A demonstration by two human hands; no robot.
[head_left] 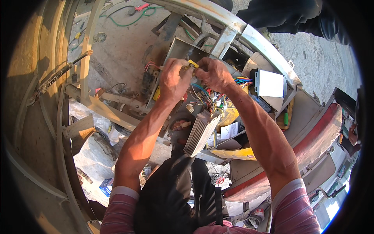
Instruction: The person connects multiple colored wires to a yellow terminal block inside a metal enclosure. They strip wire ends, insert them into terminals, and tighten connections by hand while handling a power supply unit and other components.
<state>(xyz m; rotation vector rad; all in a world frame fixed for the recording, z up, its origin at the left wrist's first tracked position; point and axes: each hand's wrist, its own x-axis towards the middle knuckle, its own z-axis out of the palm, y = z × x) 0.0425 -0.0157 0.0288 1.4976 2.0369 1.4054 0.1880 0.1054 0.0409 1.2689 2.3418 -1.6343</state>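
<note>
My left hand (173, 80) and my right hand (216, 75) meet above an open metal compartment (177, 48) in a vehicle frame. Both are closed, with fingertips pinched around a small yellow piece (192, 63) that my fingers partly cover; its exact kind cannot be made out. Below my hands runs a tangle of coloured wires (210, 97) with a white plug connector (190, 107) hanging among them. A finned metal controller box (200, 134) stands tilted between my forearms, its wires at the upper end. Right of my right wrist sits a white-topped box (270, 83) with multicoloured leads.
A pale metal frame rail (269, 46) arches beyond the compartment. A green-handled tool (286, 119) lies to the right, near a red-and-white body panel (317, 124). Metal bars and a panel (50, 97) rise at left. Someone's dark-clothed legs (296, 17) are at far right.
</note>
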